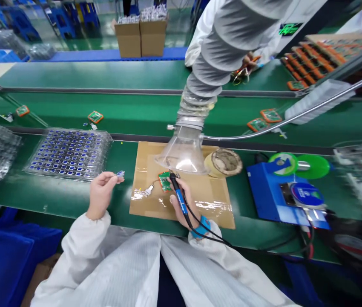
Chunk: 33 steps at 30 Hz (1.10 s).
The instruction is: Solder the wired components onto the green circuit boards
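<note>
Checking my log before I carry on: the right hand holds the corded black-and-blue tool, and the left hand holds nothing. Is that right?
Not quite: the left hand is not empty. The head view shows it pinching a small blue-and-pale part. The right hand does hold the corded black-and-blue tool.

A worker's left hand [100, 192] pinches a small blue-and-white part [120, 174] at its fingertips, while the right hand [183, 200] grips a corded pen-shaped tool [179, 194]. Just left of the right fingers, a green circuit board [164, 182] lies on a brown sheet [214, 213]. A clear funnel [182, 149] hangs beyond those fingers; a filled tray [107, 143] sits left of the left fingers.
</note>
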Each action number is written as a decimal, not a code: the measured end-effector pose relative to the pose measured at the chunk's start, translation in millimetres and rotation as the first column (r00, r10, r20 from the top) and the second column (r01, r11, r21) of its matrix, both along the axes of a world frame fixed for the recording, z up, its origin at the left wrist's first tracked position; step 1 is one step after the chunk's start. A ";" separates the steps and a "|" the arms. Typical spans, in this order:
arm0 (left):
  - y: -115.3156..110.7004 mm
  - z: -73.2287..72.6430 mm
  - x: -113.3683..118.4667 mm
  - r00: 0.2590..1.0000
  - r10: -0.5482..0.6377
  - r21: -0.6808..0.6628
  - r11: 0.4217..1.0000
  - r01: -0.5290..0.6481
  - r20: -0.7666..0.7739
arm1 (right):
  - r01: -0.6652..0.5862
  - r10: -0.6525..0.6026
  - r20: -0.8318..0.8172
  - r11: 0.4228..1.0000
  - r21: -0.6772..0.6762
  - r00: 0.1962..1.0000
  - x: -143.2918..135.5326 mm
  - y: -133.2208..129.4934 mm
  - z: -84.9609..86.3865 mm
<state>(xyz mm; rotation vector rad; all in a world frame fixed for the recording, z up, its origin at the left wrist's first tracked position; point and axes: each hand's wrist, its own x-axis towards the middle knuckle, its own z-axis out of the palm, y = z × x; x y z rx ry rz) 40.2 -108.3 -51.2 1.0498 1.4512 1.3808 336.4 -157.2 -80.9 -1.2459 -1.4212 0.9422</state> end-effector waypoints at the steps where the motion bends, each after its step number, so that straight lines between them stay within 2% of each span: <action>1: 2.1 -4.6 13.6 0.994 0.001 0.000 1.000 -0.001 0.109 | 0.001 -0.001 -0.012 1.000 0.001 1.000 -3.9 2.2 -1.7; 3: 6.2 -9.8 34.7 0.971 0.006 0.037 0.999 -0.015 0.238 | 0.018 -0.018 -0.030 1.000 0.005 0.999 -7.9 5.2 -4.6; 5: 9.9 -10.9 47.4 0.959 -0.003 0.108 0.994 -0.029 0.283 | 0.035 -0.035 -0.047 0.999 0.007 0.998 -7.0 5.9 -7.0; 7: 12.6 -10.2 54.1 0.970 -0.008 0.191 0.981 -0.040 0.243 | 0.049 -0.049 -0.065 0.999 0.007 0.997 -2.8 4.2 -9.4; 10: 13.1 -8.6 61.9 0.997 -0.021 0.242 0.970 0.000 0.081 | 0.061 -0.060 -0.092 0.998 0.005 0.994 4.1 -1.0 -14.2; 12: 11.2 -7.9 69.9 0.996 -0.083 0.169 0.982 0.078 0.019 | 0.061 -0.060 -0.121 0.998 0.004 0.991 5.9 -4.1 -17.9; 15: 8.0 -8.2 86.1 0.967 -0.200 -0.038 0.977 0.209 0.158 | 0.065 -0.061 -0.197 0.998 0.016 0.978 3.0 -5.6 -20.8; 18: 5.9 -9.4 101.4 0.881 -0.257 -0.239 0.898 0.370 0.398 | 0.074 -0.061 -0.280 0.997 0.037 0.958 -4.4 -4.3 -16.9; 20: 4.2 -9.5 108.2 0.835 -0.292 -0.305 0.833 0.462 0.466 | 0.099 -0.083 -0.329 0.995 0.032 0.941 -9.5 -3.6 -11.2; 25: -2.2 -5.3 115.2 0.781 -0.433 -0.296 0.753 0.588 0.451 | 0.199 -0.204 -0.377 0.979 -0.052 0.903 -17.6 -2.5 2.1; 28: -4.6 -1.2 117.2 0.741 -0.465 -0.283 0.719 0.635 0.484 | 0.247 -0.264 -0.367 0.964 -0.093 0.892 -19.5 -0.1 3.0; 33: -5.0 0.3 120.1 0.741 -0.539 -0.279 0.699 0.658 0.400 | 0.208 -0.256 -0.396 0.965 -0.161 0.882 -19.6 1.8 -2.8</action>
